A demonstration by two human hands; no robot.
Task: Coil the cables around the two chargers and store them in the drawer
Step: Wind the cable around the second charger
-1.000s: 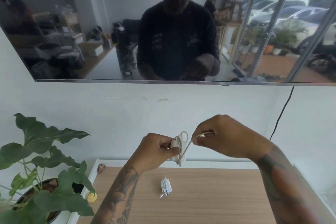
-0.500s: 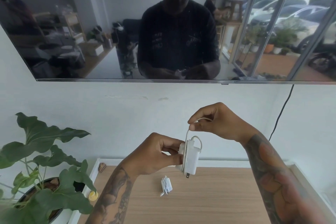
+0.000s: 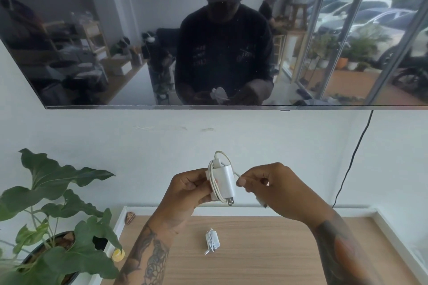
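Note:
My left hand (image 3: 185, 188) grips a white charger (image 3: 225, 180) held upright above the cabinet, prongs pointing down. Its white cable (image 3: 214, 169) runs in loops around the charger's body. My right hand (image 3: 266, 185) pinches the free end of that cable just right of the charger, and the plug end hangs below the fingers. A second white charger (image 3: 212, 240) lies on the wooden cabinet top (image 3: 266, 250) with its cable wound round it. No drawer is in view.
A potted plant (image 3: 53, 220) stands at the left edge beside the cabinet. A small yellow object (image 3: 118, 255) and a small brown object (image 3: 130, 217) sit at the cabinet's left rim. A wall-mounted dark screen (image 3: 139, 53) hangs above, with a black cord (image 3: 354, 157) running down the wall at right.
My right hand came down from above the charger to its right side, carrying the cable round it. My left hand turned the charger and raised it slightly.

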